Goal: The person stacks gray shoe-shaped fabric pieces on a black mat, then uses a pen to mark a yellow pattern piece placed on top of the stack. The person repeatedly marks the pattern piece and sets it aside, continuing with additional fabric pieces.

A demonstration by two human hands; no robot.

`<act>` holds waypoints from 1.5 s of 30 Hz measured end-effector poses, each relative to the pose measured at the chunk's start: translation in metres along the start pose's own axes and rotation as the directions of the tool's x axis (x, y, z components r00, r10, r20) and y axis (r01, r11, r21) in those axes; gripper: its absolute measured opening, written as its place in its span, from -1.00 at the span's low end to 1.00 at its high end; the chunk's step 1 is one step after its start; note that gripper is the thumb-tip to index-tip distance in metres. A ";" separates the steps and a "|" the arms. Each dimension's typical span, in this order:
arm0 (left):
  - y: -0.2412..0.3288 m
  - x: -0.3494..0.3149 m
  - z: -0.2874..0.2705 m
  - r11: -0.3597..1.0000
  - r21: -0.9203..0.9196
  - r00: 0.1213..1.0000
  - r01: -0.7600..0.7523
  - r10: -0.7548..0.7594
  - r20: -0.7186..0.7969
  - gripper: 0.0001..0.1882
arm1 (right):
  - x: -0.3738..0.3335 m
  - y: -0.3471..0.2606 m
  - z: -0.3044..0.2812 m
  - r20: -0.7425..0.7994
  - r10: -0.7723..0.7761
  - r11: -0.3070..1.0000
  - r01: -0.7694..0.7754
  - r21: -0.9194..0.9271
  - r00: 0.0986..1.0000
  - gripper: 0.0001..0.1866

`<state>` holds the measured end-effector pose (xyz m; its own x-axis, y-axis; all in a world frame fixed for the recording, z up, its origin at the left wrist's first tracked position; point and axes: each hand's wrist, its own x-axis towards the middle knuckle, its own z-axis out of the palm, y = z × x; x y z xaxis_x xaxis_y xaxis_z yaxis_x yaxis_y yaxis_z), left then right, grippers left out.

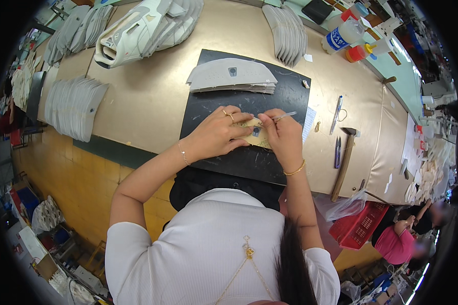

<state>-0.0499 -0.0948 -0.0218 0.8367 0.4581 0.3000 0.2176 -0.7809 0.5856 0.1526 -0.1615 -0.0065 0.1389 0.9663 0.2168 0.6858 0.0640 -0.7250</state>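
Working on a small cream panel (261, 141) with a dark patch, lying near the middle of the black mat (196, 112), between both hands. Holds the cream panel's left end in the left hand (221, 130), fingers bent over the top, thumb at the near edge. Grips a slim whitish pen-like stick (286, 116) in the curled right hand (285, 136), thumb by the cream panel's far edge; can't tell if also pinching it. See on the mat's far part a stack of grey panels (212, 76). Right of the mat, note a blue pen (337, 114), a dark pointed tool (337, 153) and a wooden-handled hammer (344, 168). Left of the mat, note a fanned row of grey pieces (74, 108); beyond its far left corner, pale shoe uppers (142, 31). Beyond its far right corner, see another grey stack (286, 35) and, farther right, a blue-labelled bottle (342, 36). Off its near right corner, lower down, see a red basket (358, 225).
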 end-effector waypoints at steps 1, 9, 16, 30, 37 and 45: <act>-0.001 0.001 -0.002 1.000 -0.002 1.000 -0.004 0.004 -0.005 -0.69 | 0.000 -0.001 -0.002 -0.033 0.048 0.996 -0.046 0.071 0.998 -0.85; -0.008 0.010 -0.018 0.947 -0.277 0.983 0.162 -0.179 -0.037 -0.57 | -0.014 -0.004 -0.039 -0.439 0.211 0.817 0.089 0.570 0.874 -0.74; -0.041 0.025 -0.054 0.990 0.059 0.918 0.127 -0.094 -0.386 -0.49 | -0.023 -0.004 -0.050 -0.492 0.130 0.814 0.191 0.548 0.861 -0.73; -0.006 -0.005 0.004 1.000 0.004 0.999 0.014 -0.014 -0.033 -0.54 | -0.028 -0.008 -0.038 -0.355 0.099 0.835 0.116 0.538 0.930 -0.76; -0.007 -0.004 0.003 1.000 -0.003 1.000 0.018 -0.018 -0.011 -0.54 | -0.029 -0.011 -0.035 -0.330 0.191 0.826 0.030 0.563 0.924 -0.74; -0.001 0.000 -0.001 0.999 0.036 0.999 0.028 -0.029 0.029 -0.59 | -0.010 -0.004 -0.010 -0.054 0.088 0.985 -0.079 0.153 0.995 -0.81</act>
<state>-0.0504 -0.0937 -0.0215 0.8444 0.4678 0.2609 0.2585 -0.7825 0.5664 0.1555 -0.1735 0.0007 0.2374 0.9533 0.1868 0.5555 0.0245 -0.8311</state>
